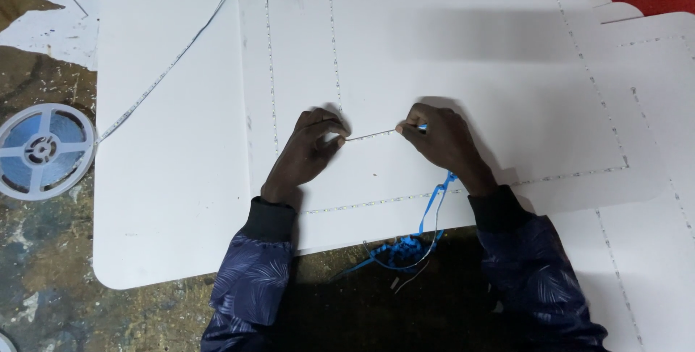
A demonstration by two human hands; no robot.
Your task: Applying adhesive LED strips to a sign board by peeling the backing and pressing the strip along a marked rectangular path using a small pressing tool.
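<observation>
Head view shows left hand (308, 151) and right hand (439, 138) pinching a thin strip (371, 135) taut on the white board (174, 200); uneven pulling could lay it crooked.

Even, fairly bright light falls from above onto the large white flat board (174, 178) in front of me. My head throws a soft grey shadow across its upper middle, and my left hand (308, 151) and right hand (441, 138) cast short dark shadows just behind them. No harsh glare. My dark patterned sleeves (250, 280) sink into dimness below. Focus is sharp centrally, softer at the corners.
</observation>
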